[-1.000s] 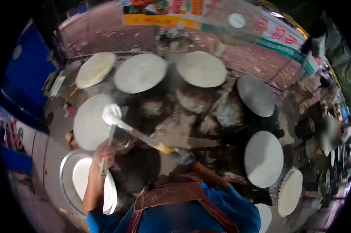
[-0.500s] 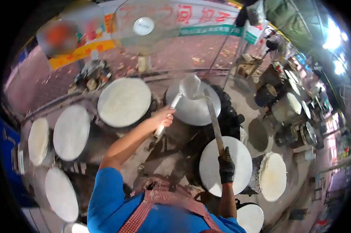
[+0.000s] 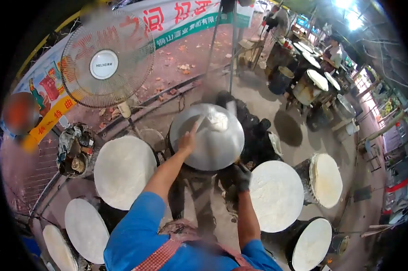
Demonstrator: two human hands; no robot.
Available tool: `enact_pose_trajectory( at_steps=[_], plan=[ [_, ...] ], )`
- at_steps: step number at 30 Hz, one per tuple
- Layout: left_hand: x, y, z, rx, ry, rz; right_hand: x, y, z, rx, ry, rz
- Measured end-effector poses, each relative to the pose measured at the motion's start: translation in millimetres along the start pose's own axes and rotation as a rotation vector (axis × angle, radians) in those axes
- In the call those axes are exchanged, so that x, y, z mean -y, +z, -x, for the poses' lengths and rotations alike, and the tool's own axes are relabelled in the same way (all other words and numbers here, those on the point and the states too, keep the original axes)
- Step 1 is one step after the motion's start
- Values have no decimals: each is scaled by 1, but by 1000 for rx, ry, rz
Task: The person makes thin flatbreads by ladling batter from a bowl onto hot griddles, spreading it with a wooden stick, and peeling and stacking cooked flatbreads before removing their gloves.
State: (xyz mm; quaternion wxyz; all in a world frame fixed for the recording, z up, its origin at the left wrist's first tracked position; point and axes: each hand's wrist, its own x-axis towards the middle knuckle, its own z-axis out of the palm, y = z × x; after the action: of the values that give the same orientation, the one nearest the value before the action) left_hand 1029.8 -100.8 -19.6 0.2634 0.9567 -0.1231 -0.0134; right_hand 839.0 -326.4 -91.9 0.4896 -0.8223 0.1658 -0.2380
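One mound of white batter (image 3: 218,121), soft and lumpy, on the far right part of a round, dull-grey metal griddle (image 3: 203,153); one second ago, on a ladle's end. Left hand (image 3: 187,143), bare: fingers curled round a pale stick-like tool (image 3: 197,123). Right hand (image 3: 243,177), dark-gloved, beside the griddle's near rim: grip cannot be told. Adjacent: pale, matte disc (image 3: 277,196).

The left hand (image 3: 187,143) is holding a tool (image 3: 198,123) over a round metal griddle (image 3: 208,156) bearing white batter (image 3: 219,121); the black-gloved right hand (image 3: 243,177) is sitting beside its near edge.
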Motion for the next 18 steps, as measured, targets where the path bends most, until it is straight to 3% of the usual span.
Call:
enact_pose_trajectory(
  at_steps=[2,3,5,6,8,10,11,12,14,16,18],
  plan=[
    [5,4,-24,-46,42,124,-9,29,-13,134,-24,407],
    [-3,-9,-29,-98,-17,162,26,17,-20,215,59,514],
    [1,-55,-21,-359,200,260,156,-20,-24,382,188,557],
    [-4,-61,-16,-476,323,341,158,-21,-20,275,319,532],
    [24,-59,4,-330,273,346,40,46,-39,100,564,291],
    [61,-48,37,-238,304,361,-36,118,-58,18,234,568],
    [79,-43,59,-208,335,366,-29,117,-70,66,236,483],
    [90,-48,82,-13,116,489,3,93,-81,149,307,289],
    [108,-67,127,28,75,487,70,34,-75,266,566,-145],
    [143,-67,160,-1,147,339,32,43,-58,180,660,-240],
    [142,-75,177,88,-16,587,1,123,-35,-392,-17,451]
  ],
)
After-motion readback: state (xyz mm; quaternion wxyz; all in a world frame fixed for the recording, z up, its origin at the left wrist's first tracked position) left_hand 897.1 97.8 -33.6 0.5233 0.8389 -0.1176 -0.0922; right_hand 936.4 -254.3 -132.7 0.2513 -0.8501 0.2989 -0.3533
